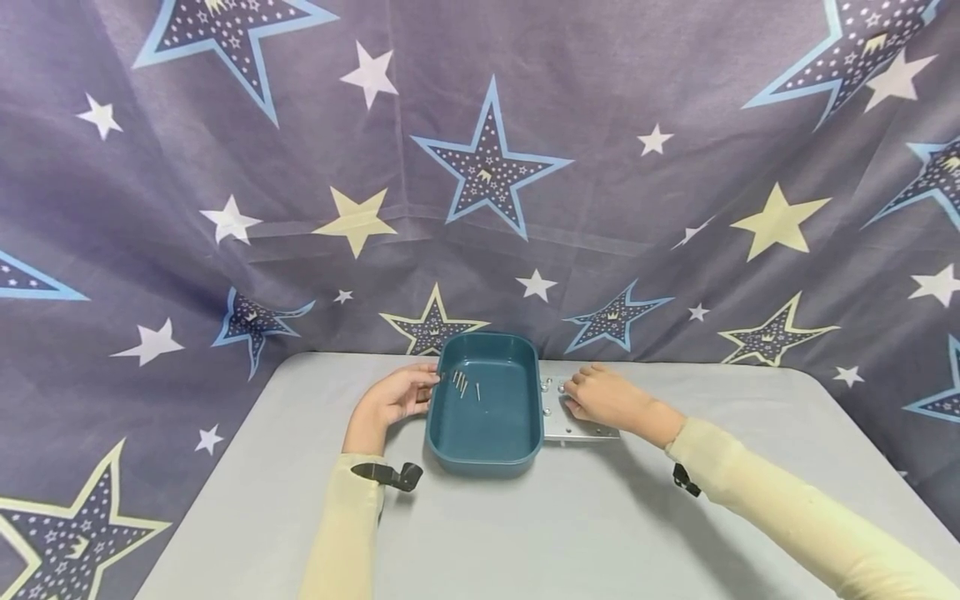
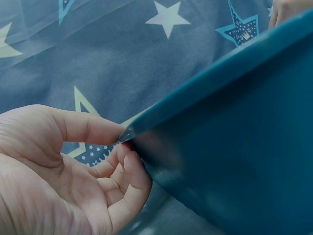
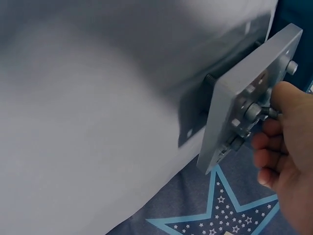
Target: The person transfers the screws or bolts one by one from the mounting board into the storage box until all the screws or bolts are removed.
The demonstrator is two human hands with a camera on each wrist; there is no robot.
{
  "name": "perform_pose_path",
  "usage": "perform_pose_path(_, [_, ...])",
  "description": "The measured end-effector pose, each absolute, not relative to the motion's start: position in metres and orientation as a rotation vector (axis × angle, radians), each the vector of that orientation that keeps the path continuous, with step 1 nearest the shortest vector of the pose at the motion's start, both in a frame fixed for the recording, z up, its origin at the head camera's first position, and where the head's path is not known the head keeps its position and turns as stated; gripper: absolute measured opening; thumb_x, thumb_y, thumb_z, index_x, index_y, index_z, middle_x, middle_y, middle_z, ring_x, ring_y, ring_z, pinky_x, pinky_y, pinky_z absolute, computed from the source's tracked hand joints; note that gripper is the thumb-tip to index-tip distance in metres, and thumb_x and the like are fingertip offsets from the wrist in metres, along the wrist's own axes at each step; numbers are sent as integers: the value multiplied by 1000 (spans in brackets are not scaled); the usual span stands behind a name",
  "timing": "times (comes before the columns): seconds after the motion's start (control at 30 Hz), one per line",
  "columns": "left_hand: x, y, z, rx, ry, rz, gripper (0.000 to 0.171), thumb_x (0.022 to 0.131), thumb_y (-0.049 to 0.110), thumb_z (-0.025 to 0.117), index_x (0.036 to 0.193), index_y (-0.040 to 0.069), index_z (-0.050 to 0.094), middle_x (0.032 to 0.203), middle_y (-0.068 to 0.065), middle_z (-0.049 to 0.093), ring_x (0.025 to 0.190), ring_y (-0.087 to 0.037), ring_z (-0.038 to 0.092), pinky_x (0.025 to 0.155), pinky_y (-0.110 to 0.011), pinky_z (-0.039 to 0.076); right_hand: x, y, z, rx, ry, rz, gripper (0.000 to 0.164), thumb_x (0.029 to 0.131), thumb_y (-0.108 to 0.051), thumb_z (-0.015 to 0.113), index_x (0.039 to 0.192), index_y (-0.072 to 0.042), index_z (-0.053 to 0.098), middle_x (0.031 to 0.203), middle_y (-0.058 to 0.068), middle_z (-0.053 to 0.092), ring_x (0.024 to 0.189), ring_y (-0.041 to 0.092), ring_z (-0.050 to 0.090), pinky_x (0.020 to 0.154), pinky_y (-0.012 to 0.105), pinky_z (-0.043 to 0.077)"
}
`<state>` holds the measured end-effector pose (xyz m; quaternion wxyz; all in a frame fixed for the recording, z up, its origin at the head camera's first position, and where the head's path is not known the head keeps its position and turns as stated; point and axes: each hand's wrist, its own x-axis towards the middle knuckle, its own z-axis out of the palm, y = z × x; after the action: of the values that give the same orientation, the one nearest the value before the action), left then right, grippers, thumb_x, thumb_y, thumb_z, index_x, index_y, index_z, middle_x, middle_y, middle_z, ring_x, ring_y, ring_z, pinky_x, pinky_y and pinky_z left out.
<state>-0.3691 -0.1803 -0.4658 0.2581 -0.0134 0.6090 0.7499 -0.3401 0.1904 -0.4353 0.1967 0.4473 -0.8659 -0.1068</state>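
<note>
Hands well apart, a person in pale yellow sleeves [image 1: 757,479] grips the rim of a blue-green tray [image 1: 487,433] with the left hand [image 1: 396,397] while the right hand [image 1: 606,398] pinches a small metal fastener [image 3: 267,112] at the face of a silvery plate [image 1: 564,427], just right of the tray on a pale table [image 1: 247,500]. The plate looks rigid, smooth and probably weighty, best held by its bare edges; the fastener, likely slippery, suits fingertips. Slim screws [image 1: 462,385] lie in the tray before a star-patterned curtain [image 1: 600,167].
</note>
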Motion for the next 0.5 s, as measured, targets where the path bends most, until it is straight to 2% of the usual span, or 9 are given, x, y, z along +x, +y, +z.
perform_pose_path(0.2, [-367, -179, -465, -22, 1650, 2041, 33, 102, 3, 46, 135, -2, 42, 86, 6, 66, 78, -8, 62, 66, -22, 53, -339, 190, -435, 1240, -2487, -266, 16, 88, -16, 73, 85, -6, 61, 74, 6, 60, 73, 24, 60, 79, 39, 53])
perform_pose_path(0.5, [-366, -180, -463, -31, 1670, 2033, 33, 102, 5, 48, 134, 0, 44, 89, 6, 65, 81, -9, 61, 67, -23, 53, -337, 187, -435, 1237, -2550, -215, 13, 89, -12, 71, 89, -4, 61, 77, 6, 59, 75, 25, 60, 80, 40, 54])
